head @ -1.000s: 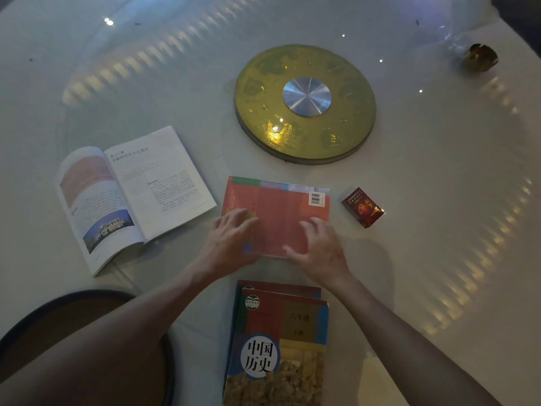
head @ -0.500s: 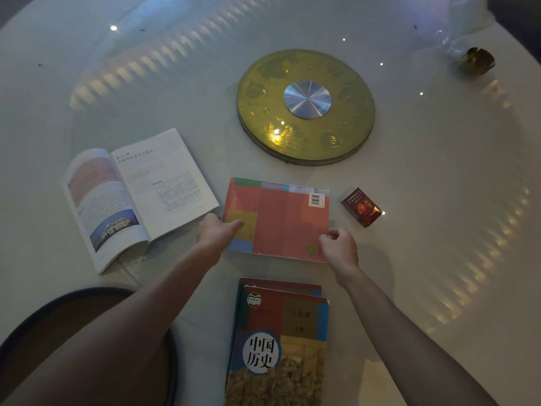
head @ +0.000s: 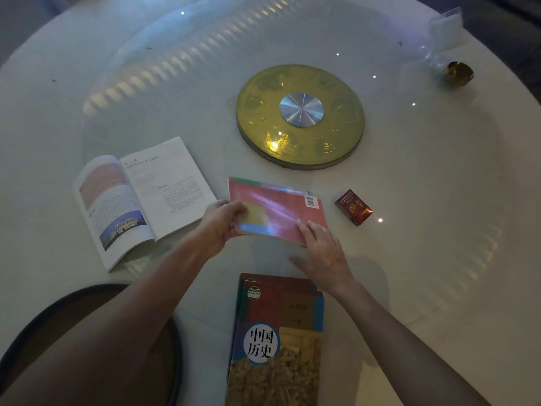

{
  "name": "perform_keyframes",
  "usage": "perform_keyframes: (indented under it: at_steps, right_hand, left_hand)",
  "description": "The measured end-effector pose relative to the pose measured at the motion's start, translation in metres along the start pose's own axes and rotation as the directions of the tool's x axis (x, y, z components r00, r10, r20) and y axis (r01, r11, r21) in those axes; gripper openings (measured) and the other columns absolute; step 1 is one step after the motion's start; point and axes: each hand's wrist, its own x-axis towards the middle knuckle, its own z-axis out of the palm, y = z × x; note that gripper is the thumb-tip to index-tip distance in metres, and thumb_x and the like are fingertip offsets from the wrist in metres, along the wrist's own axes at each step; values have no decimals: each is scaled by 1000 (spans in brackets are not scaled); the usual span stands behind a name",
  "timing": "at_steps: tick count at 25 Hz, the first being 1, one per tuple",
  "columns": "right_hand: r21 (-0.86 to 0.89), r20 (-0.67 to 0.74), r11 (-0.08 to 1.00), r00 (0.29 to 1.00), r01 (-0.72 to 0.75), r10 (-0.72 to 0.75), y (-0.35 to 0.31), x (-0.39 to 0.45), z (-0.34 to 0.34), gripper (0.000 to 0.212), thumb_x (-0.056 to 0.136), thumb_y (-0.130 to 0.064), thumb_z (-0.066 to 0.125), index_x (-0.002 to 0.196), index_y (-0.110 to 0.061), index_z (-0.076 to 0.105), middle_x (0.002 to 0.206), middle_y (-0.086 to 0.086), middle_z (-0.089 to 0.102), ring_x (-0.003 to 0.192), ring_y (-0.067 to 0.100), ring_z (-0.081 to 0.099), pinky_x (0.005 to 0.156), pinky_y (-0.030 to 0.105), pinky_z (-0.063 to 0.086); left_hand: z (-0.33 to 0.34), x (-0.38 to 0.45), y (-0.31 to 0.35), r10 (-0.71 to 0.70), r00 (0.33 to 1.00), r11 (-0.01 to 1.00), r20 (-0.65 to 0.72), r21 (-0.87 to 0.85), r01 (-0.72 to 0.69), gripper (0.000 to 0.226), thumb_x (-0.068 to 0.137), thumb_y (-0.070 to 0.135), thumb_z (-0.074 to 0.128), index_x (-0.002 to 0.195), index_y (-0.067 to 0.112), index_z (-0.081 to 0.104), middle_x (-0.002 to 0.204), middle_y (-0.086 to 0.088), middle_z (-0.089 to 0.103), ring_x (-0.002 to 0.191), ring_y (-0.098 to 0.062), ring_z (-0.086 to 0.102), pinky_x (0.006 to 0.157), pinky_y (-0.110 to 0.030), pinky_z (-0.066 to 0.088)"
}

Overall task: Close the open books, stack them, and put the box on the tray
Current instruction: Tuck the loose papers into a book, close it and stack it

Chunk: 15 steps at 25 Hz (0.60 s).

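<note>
Two hands: left grip (head: 225, 221) clamps the closed red book (head: 278, 210), long axis left-right; right grip (head: 322, 250) spread flat on it

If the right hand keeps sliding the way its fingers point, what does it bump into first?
The right hand lies with fingers pointing up and left across the closed red book, so it would just slide over that cover first. Beyond the book's far edge, the gold turntable disc seems next, though the exact line is hard to judge.

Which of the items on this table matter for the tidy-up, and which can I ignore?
Job: closed pink book in both hands; open book; stacked history books; red box; dark tray.
Ignore: gold turntable; small brass object; clear bag.
</note>
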Motion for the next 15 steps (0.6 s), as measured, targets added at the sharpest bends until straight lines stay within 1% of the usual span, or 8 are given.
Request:
perform_keyframes:
  at_steps: [2, 3, 6, 8, 9, 11, 13, 15]
  right_hand:
    - [24, -252, 1000, 968, 16, -10, -6, 3, -13, 55, 97, -16, 67, 150, -12, 54, 127, 16, 70, 109, 39, 69, 87, 49, 59]
    - [50, -361, 999, 933, 22, -2, -10, 3, -24, 46, 95, -4, 65, 141, -10, 64, 111, 17, 76, 91, 40, 73, 71, 49, 62]
    - [50, -498, 995, 866, 85, -49, -15, -2, -60, 25, 99, -9, 59, 121, -12, 71, 82, 12, 73, 63, 36, 70, 50, 45, 58]
    - [278, -415, 959, 907, 44, 78, -17, -6, -78, 16, 104, -20, 55, 114, -17, 67, 82, 7, 71, 69, 30, 70, 56, 47, 60]
    - [482, -326, 876, 929, 4, 175, -18, -10, -86, 10, 103, -20, 56, 107, -20, 65, 84, 4, 70, 75, 26, 70, 64, 50, 60]
    - [799, -159, 601, 952, -32, 262, -20, -23, -94, 18, 100, -11, 61, 101, -27, 67, 95, 2, 75, 90, 21, 72, 80, 51, 59]
    - [923, -46, 381, 970, -50, 239, -21, -39, -92, 29, 101, -7, 60, 111, -31, 71, 114, 7, 79, 106, 25, 74, 91, 48, 61]
    - [951, 13, 299, 974, -83, 228, -22, -60, -79, 31, 102, -7, 59, 116, -32, 71, 119, 8, 79, 110, 28, 75, 92, 47, 61]
  left_hand:
    - [7, -13, 14, 51, 995, 997, 82, -63, -46, 5, 91, 7, 66, 94, 7, 62, 85, -14, 61, 62, -22, 63, 49, -28, 59]
    - [8, -20, 21, 78, 987, 993, 138, -103, -64, 9, 94, 15, 66, 96, 7, 64, 87, -14, 65, 65, -22, 67, 52, -29, 60]
    - [1, -39, 33, 158, 951, 976, 266, -186, -110, 47, 98, 48, 56, 119, 7, 66, 110, -15, 77, 95, -30, 76, 71, -38, 63]
    - [-5, -47, 31, 220, 959, 971, 179, -132, -198, 49, 99, 46, 57, 130, 8, 58, 124, -16, 70, 109, -33, 72, 81, -41, 61]
    - [-8, -52, 26, 246, 964, 969, 104, -36, -243, 51, 98, 43, 61, 135, 9, 54, 128, -15, 66, 114, -33, 68, 88, -42, 59]
    - [-13, -63, 10, 274, 960, 954, 62, 109, -279, 58, 96, 41, 64, 143, 11, 48, 131, -10, 60, 120, -28, 61, 101, -44, 53]
    - [-16, -74, -7, 234, 956, 965, 176, 74, -250, 52, 98, 37, 62, 141, 10, 50, 128, -14, 67, 114, -28, 66, 97, -44, 55]
    - [-19, -87, -23, 214, 939, 972, 268, 37, -232, 36, 100, 24, 60, 132, 7, 58, 117, -18, 74, 99, -28, 73, 81, -39, 61]
